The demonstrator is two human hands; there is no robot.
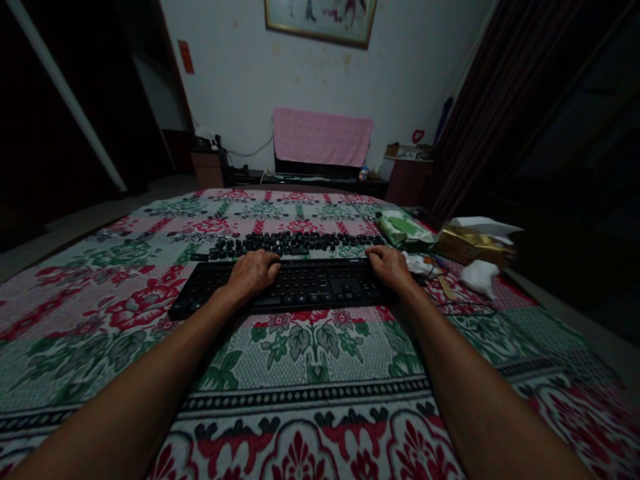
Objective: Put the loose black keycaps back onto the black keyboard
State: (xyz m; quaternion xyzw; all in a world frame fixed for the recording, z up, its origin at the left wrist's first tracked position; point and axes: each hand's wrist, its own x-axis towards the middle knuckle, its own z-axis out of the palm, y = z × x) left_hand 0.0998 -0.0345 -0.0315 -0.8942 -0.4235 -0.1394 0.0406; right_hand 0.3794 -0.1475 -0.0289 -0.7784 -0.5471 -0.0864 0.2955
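A black computer keyboard point(305, 283) lies on the patterned cloth in front of me; many of its keycaps are off, leaving rows of small light key stems. My left hand point(254, 272) rests across its left-middle part, the fingers bent over the far edge and the thumb pointing right. At the right end, my right hand point(390, 267) grips the far corner, its index finger and thumb near the edge. Just behind the keyboard, loose black keycaps point(300, 241) are strewn in a long band. The undersides of my fingers are hidden.
Right of the keyboard are a green tissue pack point(404, 228), a gold box point(470, 245) with white paper, a crumpled white tissue point(479, 277) and a thin dark cable point(467, 307). The floral cloth point(315, 360) covers the table. Beyond, a pink towel point(323, 137) covers a screen.
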